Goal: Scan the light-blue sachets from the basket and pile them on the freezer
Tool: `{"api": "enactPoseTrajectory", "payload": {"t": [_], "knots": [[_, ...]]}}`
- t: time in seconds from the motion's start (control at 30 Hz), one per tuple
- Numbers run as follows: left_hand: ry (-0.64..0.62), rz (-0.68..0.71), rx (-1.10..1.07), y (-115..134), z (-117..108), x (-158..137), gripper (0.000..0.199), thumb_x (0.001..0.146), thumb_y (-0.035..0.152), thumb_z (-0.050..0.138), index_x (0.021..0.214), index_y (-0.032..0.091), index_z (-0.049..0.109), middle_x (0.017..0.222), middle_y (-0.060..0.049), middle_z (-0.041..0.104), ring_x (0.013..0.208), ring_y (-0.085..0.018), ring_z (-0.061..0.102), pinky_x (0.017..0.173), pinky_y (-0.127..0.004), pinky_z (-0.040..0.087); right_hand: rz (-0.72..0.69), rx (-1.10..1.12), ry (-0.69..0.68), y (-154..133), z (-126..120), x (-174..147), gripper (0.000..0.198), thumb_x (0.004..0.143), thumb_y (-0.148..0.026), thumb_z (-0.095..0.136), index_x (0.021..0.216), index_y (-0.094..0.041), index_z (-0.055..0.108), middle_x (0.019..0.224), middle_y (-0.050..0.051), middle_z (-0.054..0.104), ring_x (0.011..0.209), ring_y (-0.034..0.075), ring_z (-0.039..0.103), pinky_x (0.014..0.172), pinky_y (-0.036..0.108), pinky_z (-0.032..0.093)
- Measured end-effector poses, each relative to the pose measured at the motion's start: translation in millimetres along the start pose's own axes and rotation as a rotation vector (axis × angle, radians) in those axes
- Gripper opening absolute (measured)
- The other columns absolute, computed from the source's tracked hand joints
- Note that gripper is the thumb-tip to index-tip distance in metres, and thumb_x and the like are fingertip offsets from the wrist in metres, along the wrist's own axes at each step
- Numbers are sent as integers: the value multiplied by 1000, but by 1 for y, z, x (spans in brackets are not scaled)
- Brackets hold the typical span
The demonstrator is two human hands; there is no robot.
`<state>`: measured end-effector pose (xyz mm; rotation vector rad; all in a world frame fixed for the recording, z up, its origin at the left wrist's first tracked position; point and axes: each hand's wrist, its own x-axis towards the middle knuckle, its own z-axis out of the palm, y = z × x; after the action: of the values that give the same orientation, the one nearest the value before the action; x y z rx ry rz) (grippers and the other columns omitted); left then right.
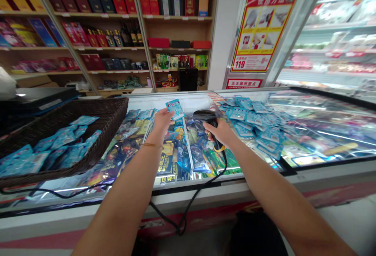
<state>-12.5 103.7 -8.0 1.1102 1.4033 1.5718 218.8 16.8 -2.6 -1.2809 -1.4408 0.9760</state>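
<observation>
Between the thumb and fingers of my left hand [163, 119] is a small blue packet [175, 110], held up above the glass-topped freezer. My right hand [219, 132] is wrapped round the handle of a black barcode scanner [205, 115], whose head points left toward the packet. A black cable [202, 189] runs from the scanner's handle down over the freezer's front edge. To the right of the scanner, a heap of similar blue packets [258, 119] lies on the glass. More blue packets [63, 142] lie in a brown woven basket [114, 119] at the left.
Under the glass top of the chest freezer [205, 195], bagged goods show between white wire dividers [188, 146]. Behind it stand wooden shelves [176, 19] with boxes and bottles. A red poster [255, 21] hangs on the wall, and a lit display cooler [337, 36] stands at right.
</observation>
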Motion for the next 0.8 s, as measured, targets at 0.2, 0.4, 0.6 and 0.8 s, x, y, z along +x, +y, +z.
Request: {"api": "enactPoseTrajectory", "payload": {"t": [0.2, 0.4, 0.6, 0.8], "knots": [[-100, -27, -90, -5, 8, -8, 27, 68, 26, 74, 93, 18, 73, 83, -3, 73, 78, -18, 69, 73, -28, 55, -5, -72, -7, -12, 5, -8, 24, 83, -28, 73, 71, -21, 54, 62, 1, 66, 37, 12, 55, 39, 24, 42], [-119, -14, -102, -9, 9, -8, 26, 65, 26, 75, 90, 17, 72, 84, -3, 73, 75, -17, 67, 70, -27, 55, -25, -102, -23, -14, 5, -11, 25, 84, -27, 71, 69, -21, 52, 56, -1, 63, 35, 12, 53, 39, 23, 40], [-126, -26, -103, -11, 10, -7, 21, 66, 24, 76, 84, 16, 70, 78, -3, 70, 69, -15, 64, 68, -27, 55, -30, -136, -47, -18, 5, -14, 26, 87, -25, 68, 68, -21, 51, 49, -2, 59, 35, 12, 52, 40, 22, 40], [-105, -40, -109, -12, 11, -7, 22, 64, 23, 76, 84, 17, 69, 76, -1, 69, 68, -14, 63, 67, -27, 54, -27, -237, -91, -14, 3, -11, 25, 90, -30, 65, 71, -20, 52, 43, -2, 57, 36, 12, 54, 45, 22, 43]]}}
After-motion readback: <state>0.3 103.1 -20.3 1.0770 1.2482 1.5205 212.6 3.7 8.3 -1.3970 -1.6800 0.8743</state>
